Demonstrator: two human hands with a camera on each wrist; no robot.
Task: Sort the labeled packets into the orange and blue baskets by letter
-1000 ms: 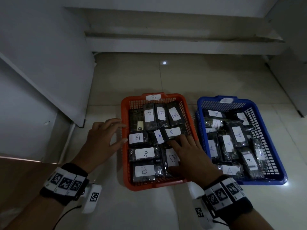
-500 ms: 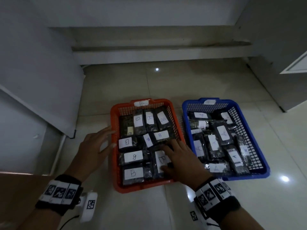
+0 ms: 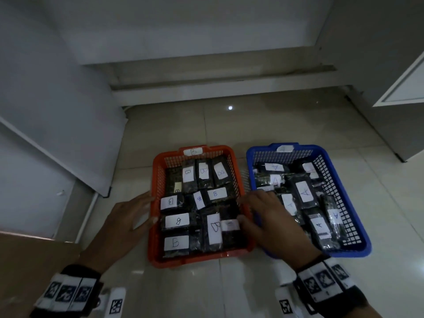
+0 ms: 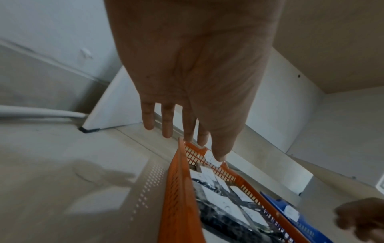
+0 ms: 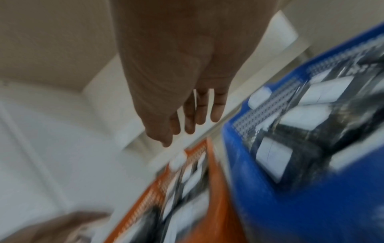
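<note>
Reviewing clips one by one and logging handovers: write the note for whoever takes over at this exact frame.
Left hand: open, holds nothing, fingers straight at the outer left wall of the orange basket.
Right hand: open, empty, over the gap between the two baskets.
Orange basket: full of B packets.
Blue basket: A packets.
Done: every readable label matches its basket; no loose packets on the floor in view.
Left: one label by the right thumb is too blurred to read; check it.

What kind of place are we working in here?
Probably an indoor room, working on the floor: glossy floor tiles, white cabinet panels around, and the orange basket and blue basket set on the tiles.
</note>
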